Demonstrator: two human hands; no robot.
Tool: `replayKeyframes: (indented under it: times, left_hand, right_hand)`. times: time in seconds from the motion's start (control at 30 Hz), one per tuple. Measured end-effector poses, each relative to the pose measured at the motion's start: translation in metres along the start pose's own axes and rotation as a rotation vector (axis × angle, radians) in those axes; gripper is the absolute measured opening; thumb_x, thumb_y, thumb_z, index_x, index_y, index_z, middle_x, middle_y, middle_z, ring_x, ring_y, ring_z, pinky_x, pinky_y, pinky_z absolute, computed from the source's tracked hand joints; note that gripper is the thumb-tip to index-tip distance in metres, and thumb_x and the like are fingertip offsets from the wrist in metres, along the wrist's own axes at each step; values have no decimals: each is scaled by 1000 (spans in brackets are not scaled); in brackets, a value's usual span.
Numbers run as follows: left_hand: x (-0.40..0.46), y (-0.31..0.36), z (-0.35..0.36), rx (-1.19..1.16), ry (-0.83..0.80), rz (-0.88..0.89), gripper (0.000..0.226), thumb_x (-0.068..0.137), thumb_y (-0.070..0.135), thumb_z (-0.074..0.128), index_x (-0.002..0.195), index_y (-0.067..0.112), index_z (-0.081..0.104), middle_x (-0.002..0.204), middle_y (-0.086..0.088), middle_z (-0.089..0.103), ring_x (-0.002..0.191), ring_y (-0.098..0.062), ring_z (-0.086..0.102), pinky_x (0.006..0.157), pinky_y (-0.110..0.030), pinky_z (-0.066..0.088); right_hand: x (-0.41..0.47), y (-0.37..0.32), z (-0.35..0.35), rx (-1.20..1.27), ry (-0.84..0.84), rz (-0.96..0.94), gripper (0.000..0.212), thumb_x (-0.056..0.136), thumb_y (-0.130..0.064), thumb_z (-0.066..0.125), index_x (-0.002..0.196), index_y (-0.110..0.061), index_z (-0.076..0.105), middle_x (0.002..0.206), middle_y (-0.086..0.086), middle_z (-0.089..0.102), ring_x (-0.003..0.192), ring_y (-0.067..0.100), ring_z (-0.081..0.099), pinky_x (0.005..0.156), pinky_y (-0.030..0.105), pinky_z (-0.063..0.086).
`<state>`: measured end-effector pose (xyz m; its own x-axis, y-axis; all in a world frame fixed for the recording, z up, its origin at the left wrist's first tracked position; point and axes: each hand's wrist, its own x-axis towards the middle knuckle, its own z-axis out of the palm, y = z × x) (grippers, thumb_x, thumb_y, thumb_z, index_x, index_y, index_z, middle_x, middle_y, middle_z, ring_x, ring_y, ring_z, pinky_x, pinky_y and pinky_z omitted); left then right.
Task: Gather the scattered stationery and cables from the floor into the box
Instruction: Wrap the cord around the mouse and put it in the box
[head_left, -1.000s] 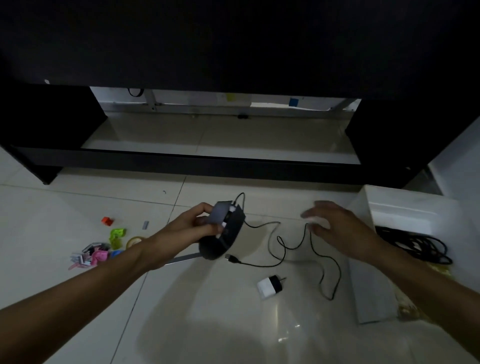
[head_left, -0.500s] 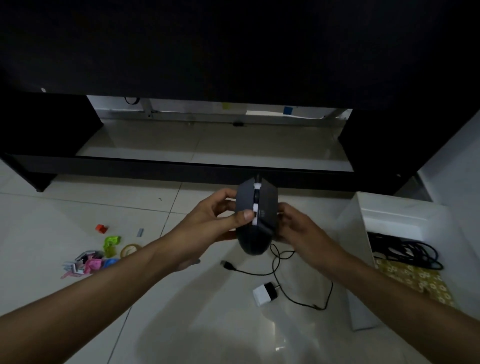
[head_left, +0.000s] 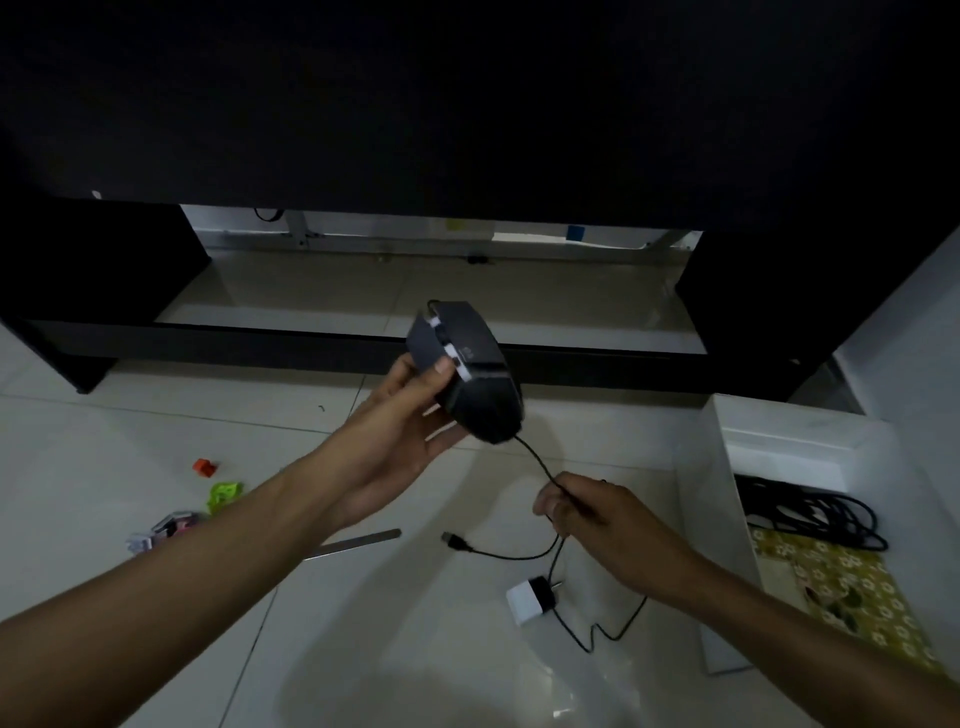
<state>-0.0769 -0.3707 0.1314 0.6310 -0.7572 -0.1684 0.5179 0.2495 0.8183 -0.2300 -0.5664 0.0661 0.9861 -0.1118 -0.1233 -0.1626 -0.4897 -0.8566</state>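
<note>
My left hand (head_left: 410, 415) holds a black computer mouse (head_left: 467, 371) up in the air, thumb on its top. The mouse cable (head_left: 537, 460) runs down from the mouse into my right hand (head_left: 587, 514), which pinches it lower and to the right. Below that the cable loops on the floor and ends in a USB plug (head_left: 456, 541). A white charger block (head_left: 531, 600) lies on the tiles beside the loop. The white box (head_left: 711, 519) stands at the right, holding a coil of black cables (head_left: 810, 519) and a floral-patterned piece (head_left: 841, 587).
A grey flat strip (head_left: 358, 540) lies on the floor under my left forearm. Small coloured pieces lie at the left: an orange one (head_left: 203, 466), a green one (head_left: 224, 493) and a pink-grey pile (head_left: 163, 530). A dark low cabinet (head_left: 363, 348) spans the back.
The mouse has been lifted higher in my left hand. My right hand let go of the mouse body, dropped down to the right and closed on the cable.
</note>
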Motion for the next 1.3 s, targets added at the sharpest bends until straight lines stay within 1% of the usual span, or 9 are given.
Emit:
replayKeyframes:
  times: [0.13,0.23,0.3,0.47,0.6,0.73,0.87,1.07,1.3]
  left_hand:
    - [4,14,-24,-8,189,50,44,89,29,60,132,24,49,124,-6,66,113,-22,64,93,-35,50]
    - [0,10,-35,131,255,-1,37,83,33,66,118,26,59,118,-5,68,104,-20,68,83,-32,56]
    - [-4,3,-38,196,174,-78,36,82,32,67,117,29,63,119,-4,68,107,-21,67,77,-29,57]
    - [-15,-5,-23,334,-236,-240,44,87,31,65,128,16,59,128,-15,61,122,-29,56,95,-33,50]
    - [-20,-7,-3,347,-370,-283,55,81,31,73,130,11,56,127,-17,60,120,-30,56,99,-35,46]
    - [-25,-8,5,284,-468,-336,56,81,26,73,130,6,55,125,-15,60,117,-29,55,102,-39,43]
    - [-24,-12,9,262,-439,-319,54,81,29,74,129,10,57,123,-13,62,116,-27,56,100,-36,43]
    - [-21,-14,11,297,-352,-241,42,87,16,62,129,17,59,129,-12,62,121,-27,57,95,-28,48]
    - [-22,-15,13,346,-424,-282,42,90,17,62,131,10,56,126,-15,61,118,-28,57,95,-31,47]
  right_hand:
    - [-3,7,-28,146,26,26,21,96,-17,56,85,-30,68,88,-12,70,86,6,66,80,21,50]
    - [-3,3,-43,347,64,38,15,88,-35,61,92,-25,72,88,-5,71,89,14,70,78,18,53]
    - [0,-4,-46,413,96,30,21,86,-40,61,96,-26,73,93,-4,72,95,12,69,78,19,53]
    - [13,-31,-47,195,224,31,14,87,-46,61,95,-47,72,107,-24,68,94,-7,62,69,14,48]
    - [18,-48,-41,177,238,44,10,86,-36,67,83,-34,76,91,-20,72,68,-4,62,57,10,47]
    - [18,-55,-31,251,288,9,7,87,-28,67,86,-26,74,84,-17,70,65,-4,59,56,11,47]
    - [18,-59,-28,320,333,-5,6,89,-21,66,88,-22,71,77,-8,69,63,-2,59,57,13,48]
    - [17,-64,-28,509,256,12,9,90,-15,64,88,-17,72,90,5,74,88,20,71,77,26,57]
    - [20,-74,-26,482,204,21,10,89,-18,65,93,-15,73,87,2,75,77,8,70,63,13,51]
